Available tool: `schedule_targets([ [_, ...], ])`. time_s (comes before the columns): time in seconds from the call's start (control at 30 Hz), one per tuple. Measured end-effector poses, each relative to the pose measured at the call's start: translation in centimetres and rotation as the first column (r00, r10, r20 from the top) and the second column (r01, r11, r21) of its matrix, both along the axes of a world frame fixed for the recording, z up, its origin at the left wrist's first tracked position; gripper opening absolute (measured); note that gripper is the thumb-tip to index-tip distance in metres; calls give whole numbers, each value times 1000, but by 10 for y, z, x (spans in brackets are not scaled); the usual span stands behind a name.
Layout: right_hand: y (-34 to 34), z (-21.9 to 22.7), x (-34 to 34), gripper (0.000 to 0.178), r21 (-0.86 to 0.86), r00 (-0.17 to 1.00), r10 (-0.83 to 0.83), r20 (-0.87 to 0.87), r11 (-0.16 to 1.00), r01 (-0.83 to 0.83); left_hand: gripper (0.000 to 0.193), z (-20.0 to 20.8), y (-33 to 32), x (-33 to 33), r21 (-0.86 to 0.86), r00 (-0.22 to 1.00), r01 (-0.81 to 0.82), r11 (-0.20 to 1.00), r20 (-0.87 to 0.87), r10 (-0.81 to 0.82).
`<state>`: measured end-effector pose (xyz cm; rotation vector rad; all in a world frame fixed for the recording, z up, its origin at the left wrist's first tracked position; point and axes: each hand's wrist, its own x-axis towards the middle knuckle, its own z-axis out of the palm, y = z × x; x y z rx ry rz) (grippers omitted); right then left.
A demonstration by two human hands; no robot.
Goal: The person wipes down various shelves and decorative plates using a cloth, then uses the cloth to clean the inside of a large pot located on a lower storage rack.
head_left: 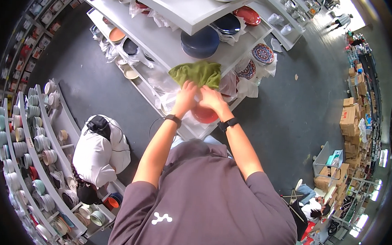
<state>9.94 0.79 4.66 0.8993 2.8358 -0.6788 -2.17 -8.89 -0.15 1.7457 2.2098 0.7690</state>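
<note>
My left hand (187, 96) and my right hand (211, 98) are close together in front of me, each gripping the near edge of a crumpled green cloth (196, 73). The cloth lies over the near corner of a white shelf (165, 31). Just beyond it stands a stack of dark blue plates (199, 43). Below my hands, a red dish (205, 115) shows on a lower level among white plastic wrapping (164, 87). My fingertips are partly hidden against the cloth.
Patterned plates (263, 54) lie in wrapping on the right lower shelf. Above, the corner of an upper shelf (191, 26) juts toward me. Behind on the left, a person in white (100, 151) bends beside racks of bowls (42, 142). Cardboard boxes (350, 120) line the right side.
</note>
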Motion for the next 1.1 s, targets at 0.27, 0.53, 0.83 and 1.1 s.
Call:
schedule_targets([
  [0.27,22,-5,-10,32,-144,993,-10,-114,990,-7,51,7,6,-13,-32,980,156,987,128,-150],
  [0.53,24,-32,0,23,-136,969,-21,-244,991,-12,65,25,-10,2,-189,980,197,962,19,-197],
  [0.83,25,-25,-9,43,-89,979,-2,-204,996,-17,27,16,-143,40,-597,989,15,802,128,77],
  [1.1,20,-38,-1,36,-80,953,-21,-302,997,-3,32,-63,-306,117,-836,727,-72,545,330,602],
])
